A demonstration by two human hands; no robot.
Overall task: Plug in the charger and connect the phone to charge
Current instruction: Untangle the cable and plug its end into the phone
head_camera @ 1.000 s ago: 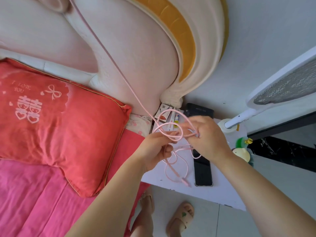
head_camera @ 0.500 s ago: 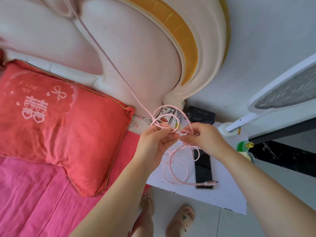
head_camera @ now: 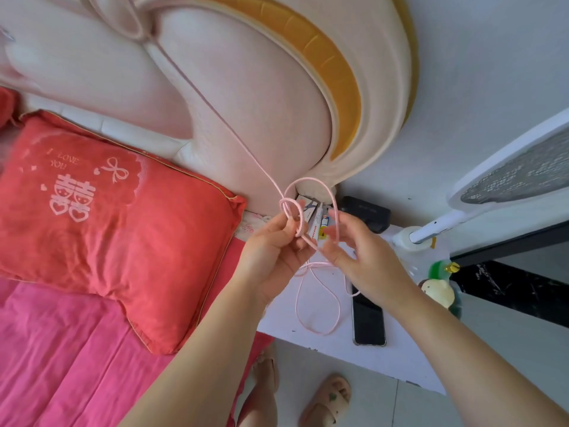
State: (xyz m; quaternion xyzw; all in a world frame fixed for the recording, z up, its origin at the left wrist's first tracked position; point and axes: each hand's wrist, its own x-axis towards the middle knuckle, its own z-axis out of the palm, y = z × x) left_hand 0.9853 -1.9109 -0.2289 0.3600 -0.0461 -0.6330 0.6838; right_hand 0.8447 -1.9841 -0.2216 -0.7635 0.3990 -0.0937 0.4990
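Observation:
A thin pink charging cable runs down from the upper left across the padded headboard and forms tangled loops between my hands. My left hand pinches a small knot-like loop of it. My right hand holds another strand with curled fingers, a larger loop arching above both hands. More cable hangs in a long loop down onto the white nightstand. The black phone lies screen-up on the nightstand below my right wrist. I cannot see the cable's plug end or a charger.
A red pillow lies on the pink bed at left. On the nightstand are small boxes, a black case, tape roll, a green bottle and an electric swatter. My sandalled feet stand on the tiled floor.
My hands rose and drew slightly apart, opening the tangle into a larger loop. The cable end that lay by the phone has lifted off; the view tilted upward a little.

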